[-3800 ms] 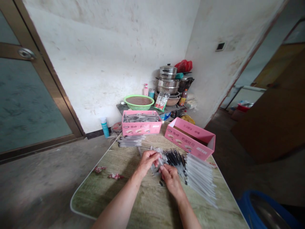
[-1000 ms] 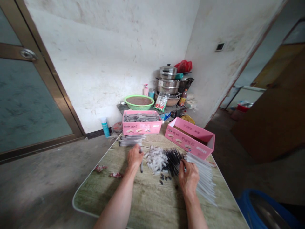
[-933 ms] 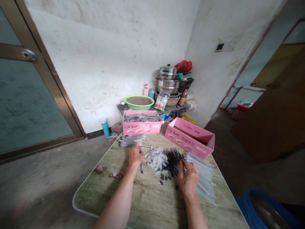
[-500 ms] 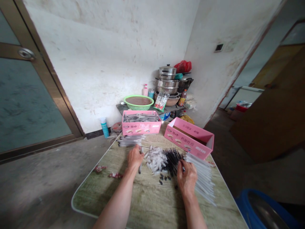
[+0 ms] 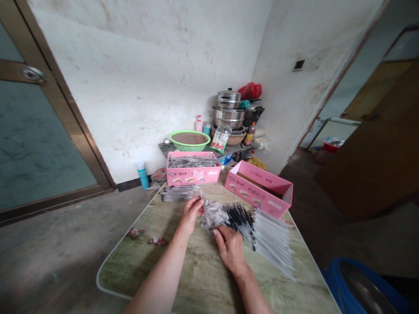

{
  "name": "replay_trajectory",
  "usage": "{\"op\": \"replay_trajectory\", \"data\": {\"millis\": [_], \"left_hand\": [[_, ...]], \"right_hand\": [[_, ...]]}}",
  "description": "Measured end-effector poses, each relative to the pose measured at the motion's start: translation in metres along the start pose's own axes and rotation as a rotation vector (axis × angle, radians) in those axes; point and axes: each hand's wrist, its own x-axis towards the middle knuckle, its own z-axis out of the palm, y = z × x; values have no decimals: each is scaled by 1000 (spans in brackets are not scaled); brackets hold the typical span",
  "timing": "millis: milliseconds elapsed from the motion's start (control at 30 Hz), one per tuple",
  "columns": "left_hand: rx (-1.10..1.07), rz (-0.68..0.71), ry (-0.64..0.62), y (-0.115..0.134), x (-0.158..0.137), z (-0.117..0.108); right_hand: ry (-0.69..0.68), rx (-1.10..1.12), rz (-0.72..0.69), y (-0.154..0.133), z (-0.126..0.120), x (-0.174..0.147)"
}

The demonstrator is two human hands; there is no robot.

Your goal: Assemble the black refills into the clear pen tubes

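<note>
My left hand is closed in a pinch on a pen, a slim clear tube held steeply tilted at the left side of a pile of white translucent caps. At the pile's near edge is my right hand, its fingers curled down; whatever lies under the fingertips is hidden. Black pen parts lie bunched just right of the caps. Farther right, clear pen barrels are spread side by side. Several pens rest in a row at the table's far left.
Behind the pens stands a pink box full of more pens. A second pink box is angled at the back right. Beyond the table are a green basin and stacked pots. A blue tub stands lower right.
My right hand has moved left from the black parts to the white caps, covering the small black pieces there. My left hand has shifted slightly right, and its pen has been raised to a steep tilt.
</note>
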Motion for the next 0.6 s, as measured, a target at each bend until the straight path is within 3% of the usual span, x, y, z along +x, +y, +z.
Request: {"op": "replay_trajectory", "data": {"millis": [133,400,600], "left_hand": [[-14,-10,-31,2,-6,8],[82,-34,-174,4,-11,9],[92,-54,-105,2,-11,10]], "right_hand": [[-42,-76,-20,-1,5,-1],[6,-40,72,6,5,-1],[49,24,114,5,3,-1]]}}
